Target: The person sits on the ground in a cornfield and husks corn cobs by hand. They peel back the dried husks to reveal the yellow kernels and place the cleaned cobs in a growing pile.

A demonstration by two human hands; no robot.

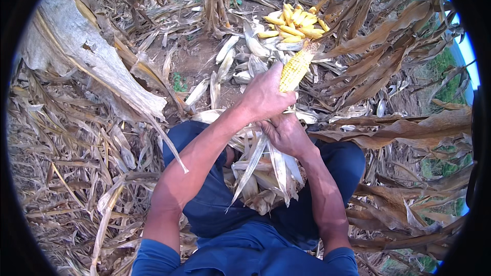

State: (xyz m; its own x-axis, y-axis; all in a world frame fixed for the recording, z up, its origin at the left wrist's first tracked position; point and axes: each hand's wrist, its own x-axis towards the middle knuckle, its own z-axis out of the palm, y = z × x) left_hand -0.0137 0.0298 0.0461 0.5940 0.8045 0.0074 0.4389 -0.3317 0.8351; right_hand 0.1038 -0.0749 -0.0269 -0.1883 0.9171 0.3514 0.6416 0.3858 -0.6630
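A yellow ear of corn [296, 69] points up and away, its kernels bare along the upper part. Around its lower part my left hand [268, 94] is closed. Just below, my right hand [285, 133] grips the peeled-back husk [279, 168] at the ear's base, and pale dry leaves trail from that fist. The two hands touch, so the base of the ear is hidden. Between my bent knees lie several more dry husks [261, 199]; whether some still hold ears I cannot tell.
Beyond my hands a pile of husked yellow corn ears [295, 23] lies on the ground. Loose pale husks [228, 53] are scattered before it. Dry corn stalks [218, 0] stand at the back, brown leaves [406, 134] crowd the right, and a large dry leaf [96, 53] hangs at left.
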